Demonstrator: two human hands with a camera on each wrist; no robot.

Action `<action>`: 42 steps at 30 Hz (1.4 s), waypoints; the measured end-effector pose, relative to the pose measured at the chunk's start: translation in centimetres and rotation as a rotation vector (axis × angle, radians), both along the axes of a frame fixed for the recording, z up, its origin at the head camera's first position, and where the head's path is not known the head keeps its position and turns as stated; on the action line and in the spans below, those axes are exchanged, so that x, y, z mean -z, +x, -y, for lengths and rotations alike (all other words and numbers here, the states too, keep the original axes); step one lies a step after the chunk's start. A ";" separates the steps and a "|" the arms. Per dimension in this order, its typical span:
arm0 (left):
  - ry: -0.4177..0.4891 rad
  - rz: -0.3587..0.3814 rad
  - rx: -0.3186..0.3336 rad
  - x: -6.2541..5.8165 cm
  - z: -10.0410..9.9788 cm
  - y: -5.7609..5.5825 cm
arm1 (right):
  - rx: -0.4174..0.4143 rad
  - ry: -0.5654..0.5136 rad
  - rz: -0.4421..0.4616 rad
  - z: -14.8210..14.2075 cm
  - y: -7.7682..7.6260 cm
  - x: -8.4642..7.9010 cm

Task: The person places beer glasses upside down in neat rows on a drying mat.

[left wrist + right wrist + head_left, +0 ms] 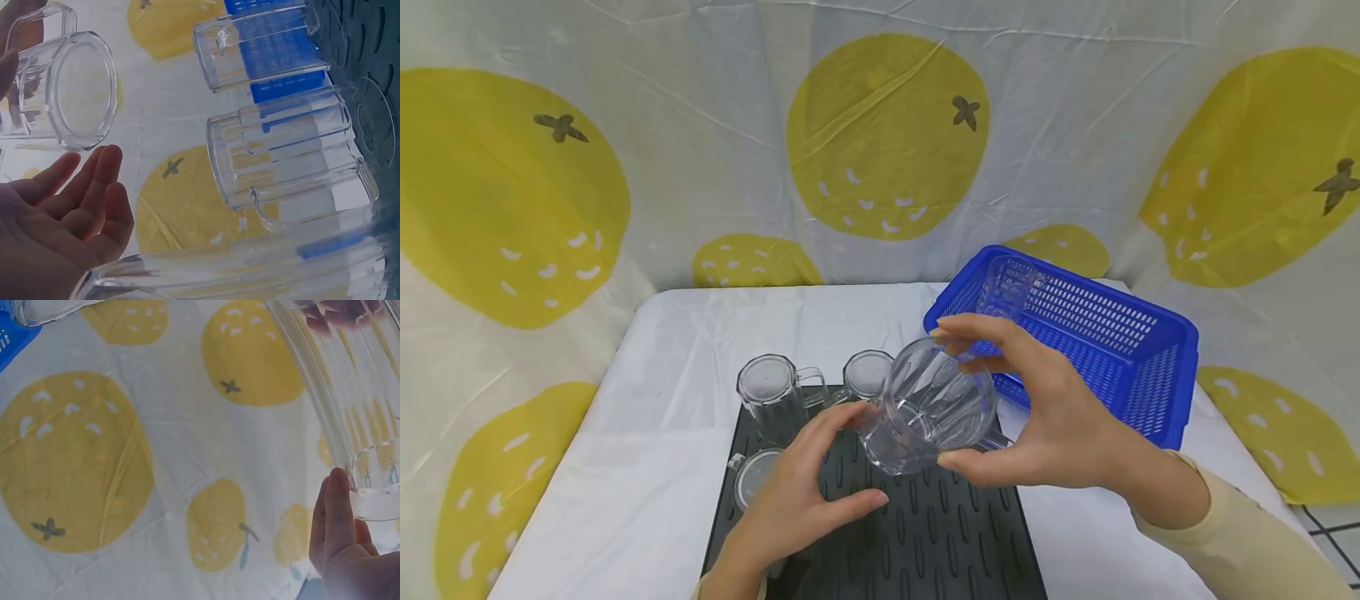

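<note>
A clear glass mug (pixel 917 417) is held tilted above a black ribbed mat. My right hand (pixel 1052 417) grips it around the rim, fingers on the far side and thumb on the near side; in the right wrist view, fingers (pixel 337 512) press against the glass edge. My left hand (pixel 812 492) is at the mug's base end, thumb spread away from the fingers. The left wrist view has the left hand's fingers (pixel 112 200) loosely bent, tips close by the mug's round base (pixel 84 90).
Three more glass mugs, a tall one (pixel 767 383), one behind (pixel 867 373) and one partly hidden by my left hand (pixel 754 477), stand upside down on the mat (pixel 925 542). A blue basket (pixel 1176 367) behind right holds a clear glass (pixel 1009 283). White cloth (pixel 610 483) covers the table.
</note>
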State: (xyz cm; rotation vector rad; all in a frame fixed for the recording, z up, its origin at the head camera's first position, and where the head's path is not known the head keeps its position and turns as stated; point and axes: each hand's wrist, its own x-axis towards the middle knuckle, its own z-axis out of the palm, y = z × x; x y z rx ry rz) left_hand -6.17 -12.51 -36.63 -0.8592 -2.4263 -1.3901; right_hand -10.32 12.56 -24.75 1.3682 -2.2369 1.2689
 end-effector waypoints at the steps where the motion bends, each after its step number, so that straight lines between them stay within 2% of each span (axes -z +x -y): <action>1: 0.006 0.021 0.005 0.0 0.0 0.0 | -0.014 -0.011 -0.005 0.1 0.0 0.0; 5: 0.036 0.099 0.020 0.1 -0.2 0.1 | -0.073 -0.074 -0.023 0.4 0.2 0.1; 7: 0.049 0.111 0.024 0.1 -0.3 0.1 | -0.109 -0.117 -0.039 0.5 0.2 0.2; 12: 0.141 0.069 0.086 -0.3 -0.3 0.1 | -0.176 -0.201 -0.027 0.4 0.4 0.3; 18: 0.270 0.035 0.143 -1.6 -0.1 0.3 | -0.165 -0.204 0.018 -0.1 0.5 0.5; 21: 0.298 0.013 0.145 -1.1 0.5 0.2 | -0.139 -0.185 0.015 -0.4 0.5 0.8; 24: 0.296 -0.040 0.111 -0.3 1.4 0.0 | -0.120 -0.168 0.019 -0.8 0.4 1.3; 27: 0.312 -0.087 0.075 -0.1 2.1 -0.1 | -0.096 -0.140 0.026 -1.1 0.4 1.9; 30: 0.366 -0.117 0.064 -0.2 2.7 -0.2 | -0.054 -0.085 0.029 -1.4 0.4 2.7; 35: 0.464 -0.197 0.079 -0.6 3.1 -0.4 | 0.016 0.022 0.096 -1.6 0.6 4.2; 38: 0.489 -0.237 0.085 -0.8 3.1 -0.6 | 0.043 0.072 0.122 -1.6 0.5 5.1; 42: 0.496 -0.244 0.090 -1.1 3.2 -0.7 | 0.089 0.170 0.178 -1.5 0.4 6.2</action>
